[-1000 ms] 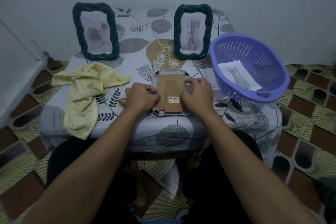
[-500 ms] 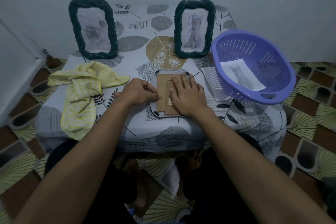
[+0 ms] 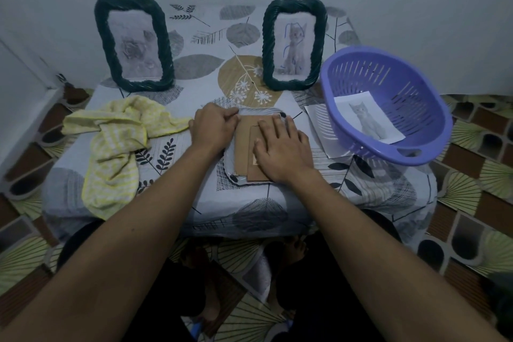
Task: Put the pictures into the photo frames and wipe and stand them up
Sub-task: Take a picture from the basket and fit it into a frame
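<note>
**Item 1, face-down frame** [image 3: 229, 159]: lies flat at the front centre of the table [image 3: 194, 194], its cardboard backing [image 3: 242, 144] and folded easel leg [image 3: 256, 175] facing up.

**Right hand** [image 3: 283, 150]: flat on the backing, fingers straight and pressing. A second ago I saw it pinching the frame's right edge.

**Left hand** [image 3: 212, 128]: fingers curled against the frame's upper-left rim and holding it. It has moved up from the lower left side. I cannot tell whether it is working a tab there.

**Reading:** the backing looks seated and is being pressed home. I judge the picture is loaded, with wiping and standing still to do.

**Item 2, rose frame** [image 3: 134, 44]: upright at the back left.

**Item 3, cat frame** [image 3: 294, 44]: upright at the back, right of centre.

**Item 4, yellow cloth** [image 3: 116, 147]: crumpled just beside the left hand, within reach for the wipe.

**Item 5, purple basket** [image 3: 388, 159]: on the right, tilted.
- A cat picture [image 3: 366, 119] lies inside it.
- A loose sheet [image 3: 319, 125] lies partly under it.
</note>
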